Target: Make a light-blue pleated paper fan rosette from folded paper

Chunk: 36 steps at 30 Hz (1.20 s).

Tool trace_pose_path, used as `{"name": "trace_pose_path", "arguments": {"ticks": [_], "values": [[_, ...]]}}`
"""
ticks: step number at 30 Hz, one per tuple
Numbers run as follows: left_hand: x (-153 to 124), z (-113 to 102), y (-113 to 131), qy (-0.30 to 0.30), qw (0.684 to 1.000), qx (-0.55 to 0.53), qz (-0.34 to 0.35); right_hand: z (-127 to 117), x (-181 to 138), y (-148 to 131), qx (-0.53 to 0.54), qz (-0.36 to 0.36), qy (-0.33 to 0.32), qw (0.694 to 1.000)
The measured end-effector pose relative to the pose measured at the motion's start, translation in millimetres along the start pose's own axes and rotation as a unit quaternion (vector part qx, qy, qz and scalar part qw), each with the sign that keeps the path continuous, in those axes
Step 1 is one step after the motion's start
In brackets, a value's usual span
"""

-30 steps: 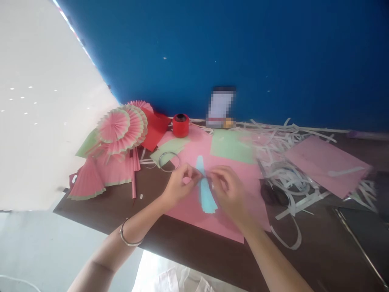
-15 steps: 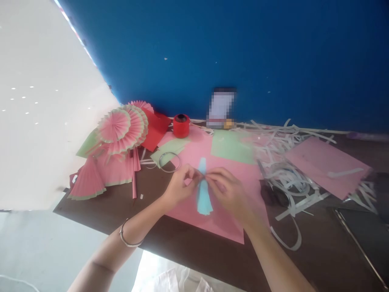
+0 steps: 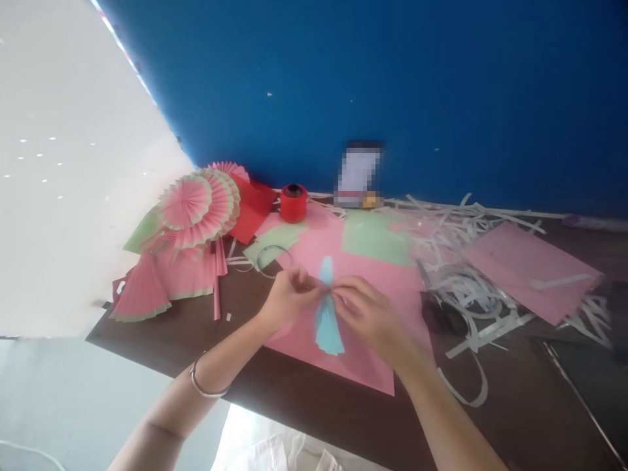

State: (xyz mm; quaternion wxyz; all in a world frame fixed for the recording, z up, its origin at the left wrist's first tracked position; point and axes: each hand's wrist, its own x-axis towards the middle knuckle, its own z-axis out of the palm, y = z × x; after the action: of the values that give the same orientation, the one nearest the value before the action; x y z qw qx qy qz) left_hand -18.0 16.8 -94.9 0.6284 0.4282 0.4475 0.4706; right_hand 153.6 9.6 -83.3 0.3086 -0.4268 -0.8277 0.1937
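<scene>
A light blue pleated paper strip [image 3: 329, 332] is pinched in at its middle, narrow at the far end and flared at the near end. My left hand [image 3: 289, 297] closes finger and thumb at that waist from the left. From the right, my right hand [image 3: 366, 311] pinches at the same spot, fingertips meeting the left ones. Whether a thin tie lies between the fingertips cannot be made out. Beneath both hands lies a large pink paper sheet [image 3: 363, 366].
Pink and green paper rosettes [image 3: 184, 204] and a folded fan [image 3: 142, 291] sit at left. A red tape roll [image 3: 293, 206], a metal ring [image 3: 265, 268] and green paper [image 3: 377, 242] lie behind. White paper strips [image 3: 483, 288], dark-handled scissors [image 3: 444, 317] and a pink sheet [image 3: 530, 271] are at right.
The blue paper's near end has flared wider and shifted slightly toward me. Both hands stay at its waist, with the left fingers now more closed together.
</scene>
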Motion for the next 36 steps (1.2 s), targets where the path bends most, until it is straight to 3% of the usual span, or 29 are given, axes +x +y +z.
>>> {"name": "trace_pose_path", "arguments": {"ticks": [6,13,17,21,31,36], "values": [[2,-1,0,0.026,0.999,0.004,-0.022,8,-6,10,-0.069,-0.105,-0.013,0.992],[1,-1,1,0.034,0.999,0.019,-0.009,8,-8,10,-0.150,-0.132,0.011,0.980],[-2,2,1,0.037,0.997,0.053,0.041,6,-1,2,-0.015,-0.019,0.002,1.000],[-6,4,2,0.041,0.986,0.135,0.093,6,7,-5,0.102,0.086,0.040,0.990],[-8,0,6,0.004,0.926,0.333,0.176,12,6,1,0.203,0.173,0.023,0.963],[-8,1,7,0.004,0.940,0.304,0.156,11,6,-1,0.200,0.187,0.015,0.962]]}}
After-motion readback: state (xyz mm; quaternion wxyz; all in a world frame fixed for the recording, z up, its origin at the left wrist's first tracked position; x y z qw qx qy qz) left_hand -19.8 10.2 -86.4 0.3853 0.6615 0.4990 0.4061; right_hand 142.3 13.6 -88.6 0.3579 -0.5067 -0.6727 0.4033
